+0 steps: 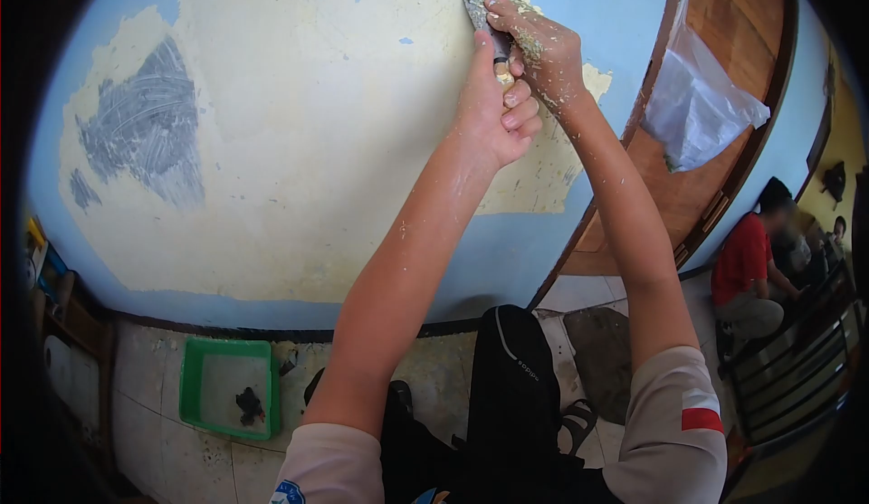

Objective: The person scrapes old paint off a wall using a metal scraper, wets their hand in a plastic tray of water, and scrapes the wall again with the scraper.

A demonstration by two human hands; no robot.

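My left hand (501,113) is wrapped round the handle of a paint scraper (476,17), thumb lying along it toward the metal blade. Bent over the blade from the right, my right hand (550,52) grips the scraper too; some of its fingers are hidden behind the tool. Paint flecks cling to the back of that hand and to both forearms. The blade is up against the wall (308,142), where blue paint has come away over a wide cream area with ragged edges. A grey smeared patch (149,119) shows on its left.
A green basin (186,391) with a dark rag (249,404) stands on the tiled floor. A plastic bag (697,97) hangs by the wooden door (738,15). At right, a person in red (744,255) crouches near a dark slatted bench (787,368). A dark mat (597,359) lies near my leg.
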